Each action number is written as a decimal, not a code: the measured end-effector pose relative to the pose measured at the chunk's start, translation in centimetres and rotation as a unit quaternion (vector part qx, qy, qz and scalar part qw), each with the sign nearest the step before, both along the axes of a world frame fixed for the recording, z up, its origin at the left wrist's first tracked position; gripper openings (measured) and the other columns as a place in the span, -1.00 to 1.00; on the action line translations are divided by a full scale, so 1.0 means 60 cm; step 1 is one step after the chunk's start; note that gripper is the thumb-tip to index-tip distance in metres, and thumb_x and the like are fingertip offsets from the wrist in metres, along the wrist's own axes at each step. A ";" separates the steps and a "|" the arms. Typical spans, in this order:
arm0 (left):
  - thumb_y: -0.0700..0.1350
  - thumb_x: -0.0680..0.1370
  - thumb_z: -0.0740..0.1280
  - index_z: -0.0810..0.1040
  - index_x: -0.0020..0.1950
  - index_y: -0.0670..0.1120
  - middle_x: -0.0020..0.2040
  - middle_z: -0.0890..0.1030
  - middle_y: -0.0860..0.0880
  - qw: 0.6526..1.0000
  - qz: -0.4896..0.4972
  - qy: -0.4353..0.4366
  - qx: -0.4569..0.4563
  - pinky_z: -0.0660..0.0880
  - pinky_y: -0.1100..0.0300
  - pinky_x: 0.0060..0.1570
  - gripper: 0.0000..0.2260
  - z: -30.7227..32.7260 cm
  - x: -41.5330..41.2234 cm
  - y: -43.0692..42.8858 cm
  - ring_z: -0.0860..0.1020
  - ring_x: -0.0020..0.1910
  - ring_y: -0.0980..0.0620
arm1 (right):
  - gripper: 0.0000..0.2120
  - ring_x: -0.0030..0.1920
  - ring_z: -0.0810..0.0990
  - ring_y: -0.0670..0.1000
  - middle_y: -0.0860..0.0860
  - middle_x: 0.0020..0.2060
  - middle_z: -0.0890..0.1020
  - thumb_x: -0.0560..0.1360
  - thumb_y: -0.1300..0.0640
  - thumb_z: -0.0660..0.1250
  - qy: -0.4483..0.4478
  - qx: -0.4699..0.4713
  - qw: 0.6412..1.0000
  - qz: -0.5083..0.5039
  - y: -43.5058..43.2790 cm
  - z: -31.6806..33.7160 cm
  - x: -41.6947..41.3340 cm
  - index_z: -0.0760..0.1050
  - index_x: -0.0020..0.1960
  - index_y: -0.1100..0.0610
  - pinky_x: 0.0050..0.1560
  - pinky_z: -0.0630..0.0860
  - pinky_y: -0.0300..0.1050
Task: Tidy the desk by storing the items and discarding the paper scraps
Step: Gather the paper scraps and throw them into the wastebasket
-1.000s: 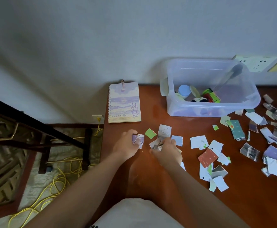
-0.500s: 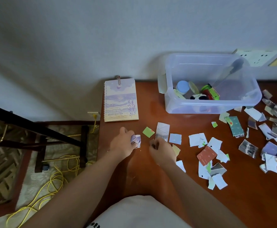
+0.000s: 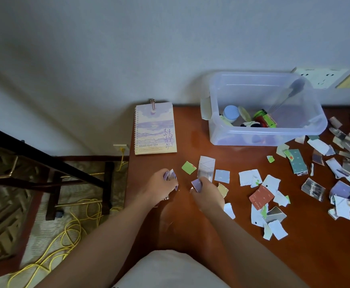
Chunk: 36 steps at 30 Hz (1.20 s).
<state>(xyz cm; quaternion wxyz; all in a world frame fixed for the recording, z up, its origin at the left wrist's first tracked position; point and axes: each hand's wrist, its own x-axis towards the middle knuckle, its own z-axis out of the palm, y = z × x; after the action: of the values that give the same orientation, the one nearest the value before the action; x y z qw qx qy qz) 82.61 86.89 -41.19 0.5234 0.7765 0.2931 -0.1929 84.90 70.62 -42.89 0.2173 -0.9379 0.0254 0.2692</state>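
At the left end of the bench [image 3: 190, 138] | left hand [image 3: 159, 190] grips a bundle of scraps [image 3: 171, 175] | right hand [image 3: 209, 194] pinches a purple scrap [image 3: 197, 185] | loose scraps [image 3: 249, 177] lie scattered rightward, near the clear box [image 3: 253, 140].

Desk [image 3: 315, 256] against wall [image 3: 170, 48]: notebook [image 3: 155, 129] at rear left; storage box [image 3: 253, 138] at rear right, small items [image 3: 231, 113] inside; paper scraps [image 3: 250, 177] strewn before and right of the box. Cable [image 3: 70, 231] on floor [image 3: 34, 246], left of desk.

Head view, down onto desk [image 3: 315, 256]
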 end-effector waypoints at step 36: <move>-0.03 0.52 0.27 0.26 -0.38 0.06 -0.53 0.29 0.11 0.995 -0.050 -0.004 0.086 0.24 0.23 -0.42 -0.70 0.013 -0.004 -0.010 0.29 -0.50 0.12 | -0.76 0.06 0.61 -0.02 -0.04 0.08 0.63 0.56 0.00 0.30 -0.005 -0.074 0.994 0.084 0.004 0.013 0.023 0.48 0.22 -0.02 -0.13 0.50 -0.25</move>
<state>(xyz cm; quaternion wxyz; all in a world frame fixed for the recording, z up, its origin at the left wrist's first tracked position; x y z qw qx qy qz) 82.38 86.31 -40.42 0.4458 0.8331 0.2667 -0.1898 86.28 70.83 -42.11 0.1242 -0.9516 -0.0352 0.2789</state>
